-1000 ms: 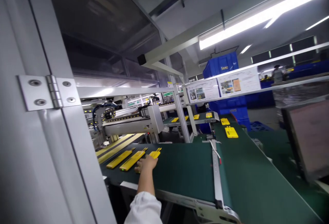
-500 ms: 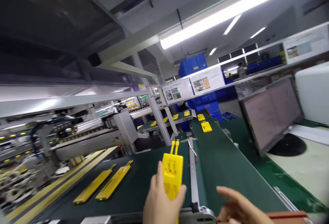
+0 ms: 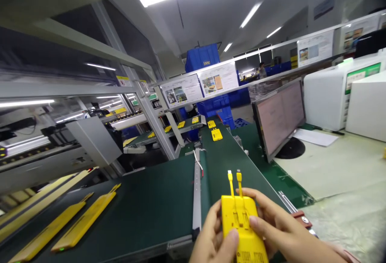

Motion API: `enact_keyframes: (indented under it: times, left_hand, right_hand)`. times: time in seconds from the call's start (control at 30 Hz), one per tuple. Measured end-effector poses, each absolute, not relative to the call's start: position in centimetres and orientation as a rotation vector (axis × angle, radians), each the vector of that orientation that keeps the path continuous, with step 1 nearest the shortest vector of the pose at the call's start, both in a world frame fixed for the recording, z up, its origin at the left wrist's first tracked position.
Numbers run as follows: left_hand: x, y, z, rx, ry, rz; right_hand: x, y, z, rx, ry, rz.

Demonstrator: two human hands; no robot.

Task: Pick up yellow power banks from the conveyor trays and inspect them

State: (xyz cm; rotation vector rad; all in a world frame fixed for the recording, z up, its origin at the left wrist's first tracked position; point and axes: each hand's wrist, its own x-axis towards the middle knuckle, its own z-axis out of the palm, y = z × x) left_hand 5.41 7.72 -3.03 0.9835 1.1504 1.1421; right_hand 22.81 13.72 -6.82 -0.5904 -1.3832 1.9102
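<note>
A yellow flat device (image 3: 243, 227) with two short cable ends sticking out of its top is held low in the middle, over the near edge of the green conveyor belt (image 3: 150, 210). My left hand (image 3: 212, 241) grips it from the left side, thumb across its lower face. My right hand (image 3: 280, 229) holds its right side with fingers curled behind and the thumb on its front. Two more long yellow pieces (image 3: 86, 218) lie on the belt at the lower left.
A metal rail (image 3: 196, 190) divides two belts; yellow devices (image 3: 216, 134) lie further along. A monitor (image 3: 279, 116) stands right of the belt on a pale bench (image 3: 340, 166) with white boxes (image 3: 328, 94). A machine enclosure (image 3: 75, 142) fills the left. Blue crates (image 3: 202, 58) stand behind.
I have lifted the yellow device off the belt and brought it close. My right hand has joined my left on it. My view has swung right toward the bench.
</note>
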Motion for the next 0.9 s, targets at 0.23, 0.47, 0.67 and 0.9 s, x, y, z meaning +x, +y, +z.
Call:
enact_keyframes:
  times: [0.23, 0.47, 0.67, 0.9]
  left_hand:
    - [4.6, 7.7, -2.9, 0.826, 0.916, 1.119]
    - [4.7, 7.6, -2.9, 0.977, 0.880, 1.138]
    - [5.1, 7.4, -2.4, 0.980, 1.014, 1.137]
    - [5.8, 7.4, -2.5, 1.057, 1.103, 1.182]
  right_hand:
    - [22.5, 13.0, -6.4, -0.382, -1.344, 2.019]
    - [22.3, 12.6, -6.1, -0.394, -1.344, 1.996]
    - [22.0, 12.6, -5.9, -0.481, -1.370, 1.907]
    - [21.8, 12.1, -5.9, -0.476, -1.431, 1.861]
